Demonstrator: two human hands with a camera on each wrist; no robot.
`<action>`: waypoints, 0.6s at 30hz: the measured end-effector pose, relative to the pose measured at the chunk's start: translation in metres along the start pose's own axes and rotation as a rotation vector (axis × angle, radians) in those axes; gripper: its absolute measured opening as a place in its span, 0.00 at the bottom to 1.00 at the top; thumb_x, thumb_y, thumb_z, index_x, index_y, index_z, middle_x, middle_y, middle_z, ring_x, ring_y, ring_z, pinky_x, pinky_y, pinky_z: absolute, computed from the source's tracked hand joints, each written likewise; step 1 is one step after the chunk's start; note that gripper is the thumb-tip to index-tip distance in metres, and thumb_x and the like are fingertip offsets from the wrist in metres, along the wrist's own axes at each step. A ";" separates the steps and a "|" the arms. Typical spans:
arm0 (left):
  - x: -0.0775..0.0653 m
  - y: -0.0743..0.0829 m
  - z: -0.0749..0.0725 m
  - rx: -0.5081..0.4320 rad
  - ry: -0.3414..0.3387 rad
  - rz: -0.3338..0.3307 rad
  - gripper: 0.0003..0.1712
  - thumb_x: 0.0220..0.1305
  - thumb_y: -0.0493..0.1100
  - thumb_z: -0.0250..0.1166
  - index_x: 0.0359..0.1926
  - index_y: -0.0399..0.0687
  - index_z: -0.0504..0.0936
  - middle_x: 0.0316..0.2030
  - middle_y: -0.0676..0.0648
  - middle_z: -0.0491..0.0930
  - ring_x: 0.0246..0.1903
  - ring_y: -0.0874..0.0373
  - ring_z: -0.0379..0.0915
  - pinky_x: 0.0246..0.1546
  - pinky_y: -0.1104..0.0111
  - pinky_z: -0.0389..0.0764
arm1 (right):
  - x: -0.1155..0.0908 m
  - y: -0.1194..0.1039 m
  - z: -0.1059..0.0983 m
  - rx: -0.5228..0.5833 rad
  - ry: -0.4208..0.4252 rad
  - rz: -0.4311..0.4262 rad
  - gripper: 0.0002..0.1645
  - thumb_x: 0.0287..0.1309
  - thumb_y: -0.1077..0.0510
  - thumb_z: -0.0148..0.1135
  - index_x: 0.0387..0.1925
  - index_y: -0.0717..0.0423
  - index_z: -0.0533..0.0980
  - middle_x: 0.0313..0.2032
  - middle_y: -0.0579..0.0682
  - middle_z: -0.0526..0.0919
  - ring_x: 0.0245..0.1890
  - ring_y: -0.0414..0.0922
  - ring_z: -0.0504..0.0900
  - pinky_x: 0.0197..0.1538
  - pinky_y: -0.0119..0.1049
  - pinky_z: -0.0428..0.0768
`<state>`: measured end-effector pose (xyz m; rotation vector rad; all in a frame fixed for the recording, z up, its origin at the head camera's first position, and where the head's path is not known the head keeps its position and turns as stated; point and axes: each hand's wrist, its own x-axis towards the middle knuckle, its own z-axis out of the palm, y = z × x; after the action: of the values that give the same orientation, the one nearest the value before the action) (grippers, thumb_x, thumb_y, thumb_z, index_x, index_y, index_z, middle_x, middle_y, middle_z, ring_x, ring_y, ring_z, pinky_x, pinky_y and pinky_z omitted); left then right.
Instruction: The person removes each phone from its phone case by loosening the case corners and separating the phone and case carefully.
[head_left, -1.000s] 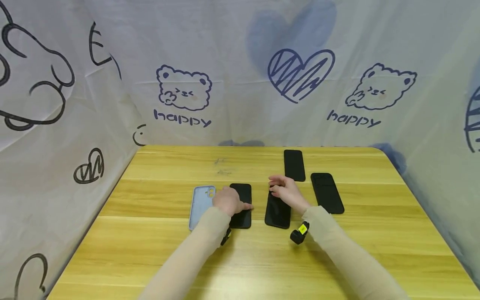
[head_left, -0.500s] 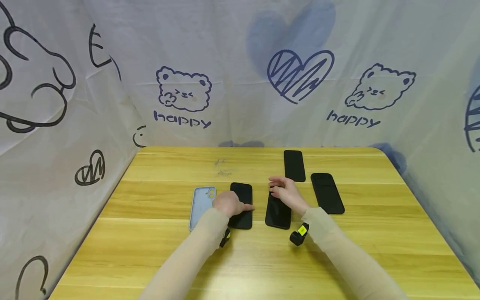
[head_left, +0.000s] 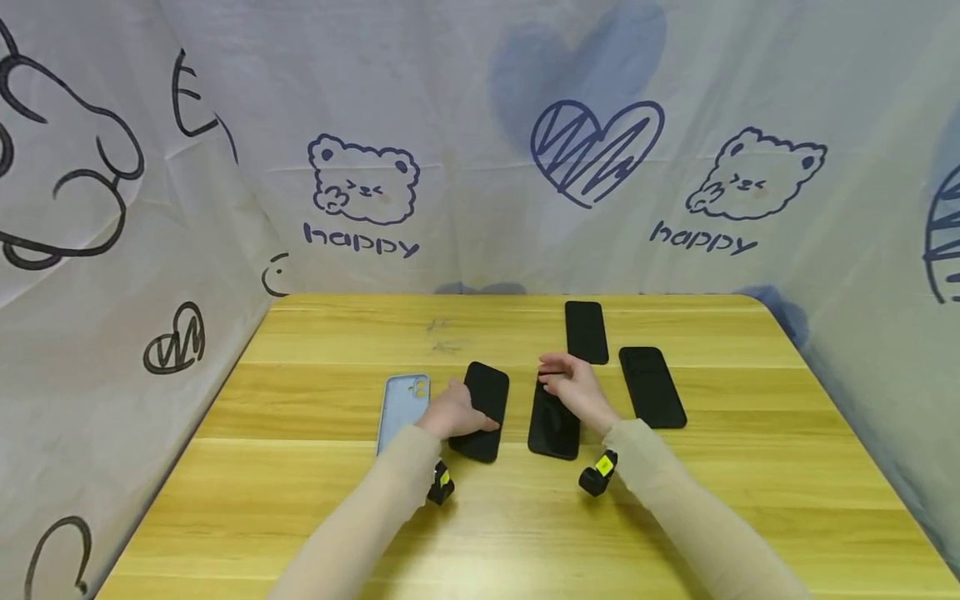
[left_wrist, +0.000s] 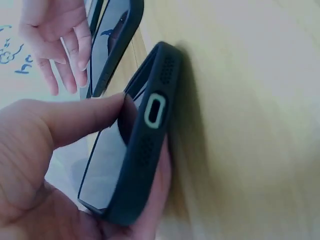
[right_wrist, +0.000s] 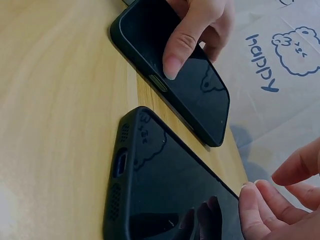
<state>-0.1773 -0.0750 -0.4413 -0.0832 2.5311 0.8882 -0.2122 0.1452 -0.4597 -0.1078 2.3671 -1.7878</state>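
Observation:
My left hand (head_left: 453, 414) grips a phone in a black case (head_left: 490, 398), its thumb on the dark screen and its other fingers reaching under the back. In the left wrist view, the phone's tilted bottom edge (left_wrist: 131, 182), with a charging port and speaker holes, faces the camera. Beside it lies a second black-cased phone (head_left: 553, 429), screen up. Over that phone's far end is my right hand (head_left: 579, 392), fingers loosely bent with nothing between them; the right wrist view puts its fingertips at the phone's edge (right_wrist: 175, 170).
Left of the held phone lies a light blue phone case (head_left: 405, 407), partly covered by the left hand and sleeve. A black phone-shaped slab (head_left: 586, 333) lies farther back, and another black one (head_left: 652, 387) to the right. Printed cloth (head_left: 480, 208) hangs behind the wooden table (head_left: 525, 533).
The left hand has shifted slightly left and toward the body. The phone in it has turned clockwise, its far end swinging right. The right hand has stayed in place.

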 end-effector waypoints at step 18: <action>0.006 -0.019 0.007 -0.481 0.043 0.181 0.32 0.70 0.44 0.65 0.69 0.34 0.67 0.60 0.34 0.77 0.57 0.41 0.77 0.58 0.50 0.80 | 0.001 0.000 -0.005 -0.095 0.075 -0.099 0.24 0.66 0.72 0.49 0.63 0.69 0.71 0.57 0.68 0.79 0.57 0.61 0.81 0.59 0.45 0.83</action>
<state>-0.1761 -0.0849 -0.4595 -0.0228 2.3345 1.5676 -0.2143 0.1492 -0.4582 -0.1761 2.5417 -1.7512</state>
